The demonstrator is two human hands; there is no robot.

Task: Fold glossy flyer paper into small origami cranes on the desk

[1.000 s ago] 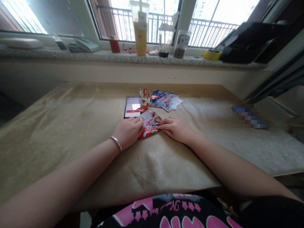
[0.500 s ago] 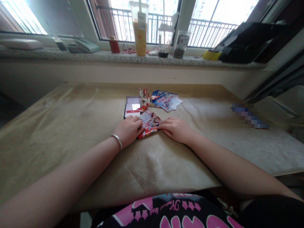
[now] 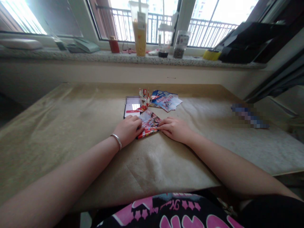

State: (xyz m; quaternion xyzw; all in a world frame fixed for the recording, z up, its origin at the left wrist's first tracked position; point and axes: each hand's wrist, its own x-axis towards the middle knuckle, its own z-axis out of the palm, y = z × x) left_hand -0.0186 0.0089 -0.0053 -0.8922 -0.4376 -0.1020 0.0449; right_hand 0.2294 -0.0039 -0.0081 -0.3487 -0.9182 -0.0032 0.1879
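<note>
At frame centre, left hand [image 3: 128,128] and right hand [image 3: 175,130] grip opposite edges of a printed sheet [image 3: 150,122], presumably steadying it.

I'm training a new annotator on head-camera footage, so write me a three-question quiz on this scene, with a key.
1. Which wrist wears the bracelet?
2. True or false: the left hand and the right hand both touch the printed paper.
3. In the picture, the phone lies:
A) on the windowsill
B) left of the blue cards
C) under the right hand

Key: 1. Left; 2. True; 3. B
</note>
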